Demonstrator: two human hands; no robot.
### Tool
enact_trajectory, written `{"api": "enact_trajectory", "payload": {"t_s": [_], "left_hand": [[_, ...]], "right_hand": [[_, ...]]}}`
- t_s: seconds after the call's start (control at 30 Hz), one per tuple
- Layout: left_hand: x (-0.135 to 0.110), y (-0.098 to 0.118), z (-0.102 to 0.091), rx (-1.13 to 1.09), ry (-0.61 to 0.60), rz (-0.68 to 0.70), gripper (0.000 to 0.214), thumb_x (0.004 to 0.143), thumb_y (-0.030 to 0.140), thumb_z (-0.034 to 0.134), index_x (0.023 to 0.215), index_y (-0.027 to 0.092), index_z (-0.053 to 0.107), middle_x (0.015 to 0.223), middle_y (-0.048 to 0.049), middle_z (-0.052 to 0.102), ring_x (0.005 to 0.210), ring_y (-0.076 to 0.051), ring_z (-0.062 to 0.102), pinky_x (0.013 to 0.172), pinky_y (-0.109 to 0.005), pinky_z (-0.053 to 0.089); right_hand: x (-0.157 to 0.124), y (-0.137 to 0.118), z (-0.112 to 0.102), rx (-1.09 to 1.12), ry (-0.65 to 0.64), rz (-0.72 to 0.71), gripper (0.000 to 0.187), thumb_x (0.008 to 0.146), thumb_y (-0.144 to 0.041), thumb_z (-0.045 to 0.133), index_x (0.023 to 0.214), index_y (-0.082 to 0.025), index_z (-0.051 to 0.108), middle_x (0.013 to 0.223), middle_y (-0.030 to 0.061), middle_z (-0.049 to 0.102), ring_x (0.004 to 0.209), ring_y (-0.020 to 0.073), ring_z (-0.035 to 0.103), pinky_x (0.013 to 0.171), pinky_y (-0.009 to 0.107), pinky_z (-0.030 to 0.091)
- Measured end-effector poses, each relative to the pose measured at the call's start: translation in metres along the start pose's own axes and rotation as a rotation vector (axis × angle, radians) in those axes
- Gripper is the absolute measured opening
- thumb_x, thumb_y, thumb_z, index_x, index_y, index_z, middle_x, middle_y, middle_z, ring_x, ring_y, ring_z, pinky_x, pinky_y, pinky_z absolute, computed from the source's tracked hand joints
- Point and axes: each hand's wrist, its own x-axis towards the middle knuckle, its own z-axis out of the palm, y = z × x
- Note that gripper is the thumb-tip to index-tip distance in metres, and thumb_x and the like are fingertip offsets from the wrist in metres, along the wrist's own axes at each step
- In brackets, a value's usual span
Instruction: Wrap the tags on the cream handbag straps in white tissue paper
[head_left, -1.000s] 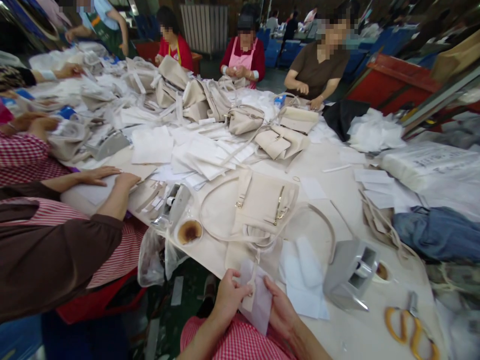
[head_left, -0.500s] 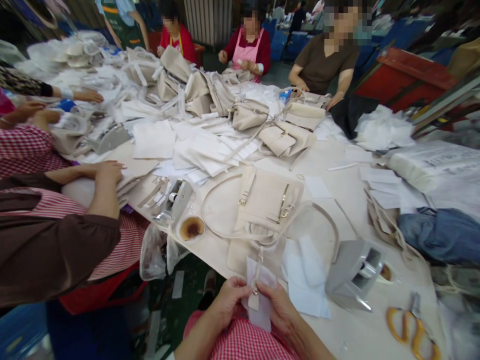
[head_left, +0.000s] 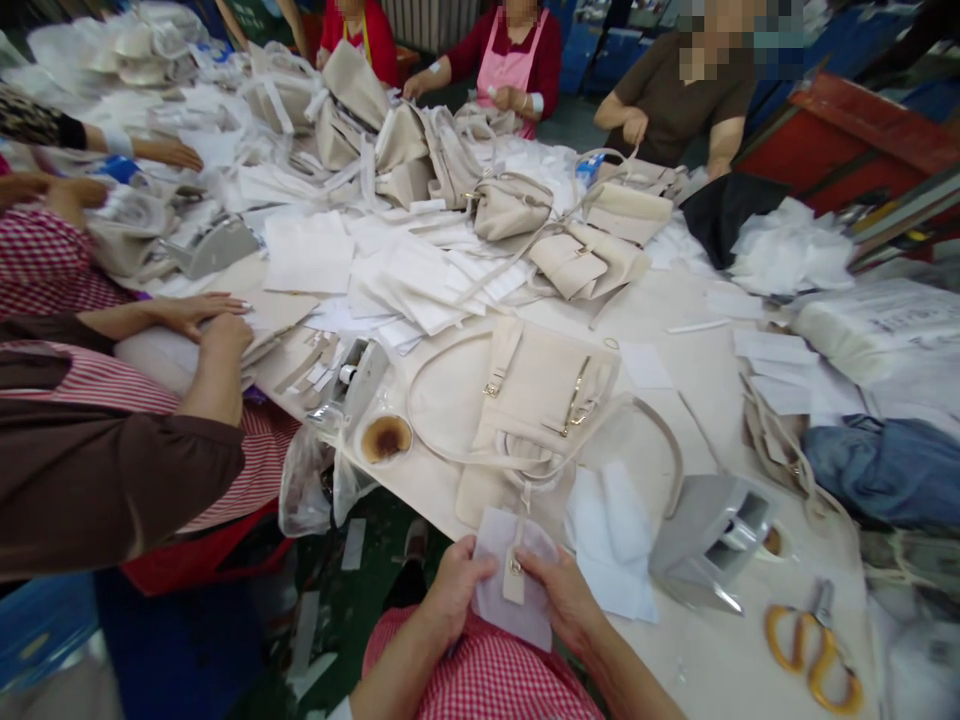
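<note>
A cream handbag (head_left: 544, 395) lies flat on the table in front of me, its long strap looped around it. A small cream tag (head_left: 514, 578) on a short strap hangs from the bag over the table's edge. My left hand (head_left: 454, 588) and my right hand (head_left: 561, 594) both pinch a thin white sheet of tissue paper (head_left: 510, 600) that lies behind the tag. Thumbs press on the sheet's front at either side of the tag.
A grey tape dispenser (head_left: 705, 535) and yellow-handled scissors (head_left: 814, 650) lie at my right. A second dispenser (head_left: 358, 385) and a stained dish (head_left: 385, 438) sit at my left. Several co-workers handle cream bags and white sheets (head_left: 420, 290) around the table.
My view has tilted down a little. My hands have spread the tissue sheet flatter behind the tag, which now lies on top of it. The neighbour's hands at left shifted slightly.
</note>
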Motion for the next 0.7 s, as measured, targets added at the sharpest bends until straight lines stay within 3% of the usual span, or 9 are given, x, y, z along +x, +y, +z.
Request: {"api": "enact_trajectory", "payload": {"t_s": [0.07, 0.2, 0.3, 0.4, 0.57, 0.7], "left_hand": [[0.001, 0.003, -0.002, 0.022, -0.002, 0.002, 0.044, 0.051, 0.03, 0.086, 0.087, 0.013, 0.068, 0.073, -0.0036, 0.071, 0.064, -0.017, 0.061, 0.066, -0.028, 0.045], [0.01, 0.014, -0.01, 0.007, -0.058, -0.145, 0.043, 0.067, 0.053, 0.069, 0.081, 0.013, 0.069, 0.063, -0.0027, 0.067, 0.054, -0.015, 0.058, 0.057, -0.026, 0.043], [0.02, 0.019, -0.011, 0.018, -0.069, -0.172, 0.029, 0.059, 0.037, 0.076, 0.075, 0.014, 0.069, 0.06, -0.0021, 0.068, 0.054, -0.016, 0.06, 0.057, -0.026, 0.044], [0.026, 0.017, -0.003, 0.039, -0.108, -0.121, 0.032, 0.049, 0.022, 0.082, 0.077, 0.012, 0.071, 0.064, -0.0048, 0.071, 0.064, -0.021, 0.066, 0.066, -0.03, 0.048], [0.032, 0.014, 0.014, 0.037, -0.137, -0.097, 0.039, 0.053, 0.03, 0.085, 0.085, 0.013, 0.071, 0.069, -0.0058, 0.072, 0.07, -0.022, 0.068, 0.074, -0.034, 0.05], [0.038, 0.023, 0.018, 0.108, -0.197, -0.152, 0.034, 0.053, 0.03, 0.086, 0.077, 0.011, 0.072, 0.067, -0.0071, 0.071, 0.067, -0.023, 0.066, 0.071, -0.035, 0.05]], "right_hand": [[-0.001, 0.001, 0.002, -0.047, -0.009, -0.02, 0.045, 0.055, -0.03, 0.089, 0.093, -0.017, 0.069, 0.075, 0.0043, 0.078, 0.065, 0.0259, 0.071, 0.067, 0.04, 0.056], [-0.001, 0.001, 0.002, -0.078, -0.007, -0.048, 0.044, 0.057, -0.031, 0.088, 0.095, -0.017, 0.069, 0.073, 0.0037, 0.077, 0.064, 0.0257, 0.071, 0.067, 0.04, 0.056], [-0.001, -0.001, 0.001, -0.061, 0.011, -0.029, 0.049, 0.054, -0.028, 0.089, 0.097, -0.018, 0.068, 0.075, 0.0035, 0.078, 0.066, 0.0249, 0.071, 0.068, 0.039, 0.056], [-0.001, -0.003, 0.0, -0.048, 0.032, -0.036, 0.057, 0.053, -0.026, 0.089, 0.104, -0.018, 0.066, 0.077, 0.0033, 0.078, 0.066, 0.0227, 0.071, 0.067, 0.036, 0.056], [0.002, -0.001, -0.002, -0.055, 0.063, -0.058, 0.071, 0.052, -0.027, 0.089, 0.117, -0.019, 0.062, 0.079, 0.0029, 0.079, 0.068, 0.0235, 0.071, 0.065, 0.034, 0.056], [0.007, 0.001, -0.009, -0.055, 0.029, -0.1, 0.074, 0.056, -0.023, 0.087, 0.125, -0.021, 0.058, 0.088, 0.0031, 0.079, 0.074, 0.0222, 0.071, 0.07, 0.033, 0.055]]}}
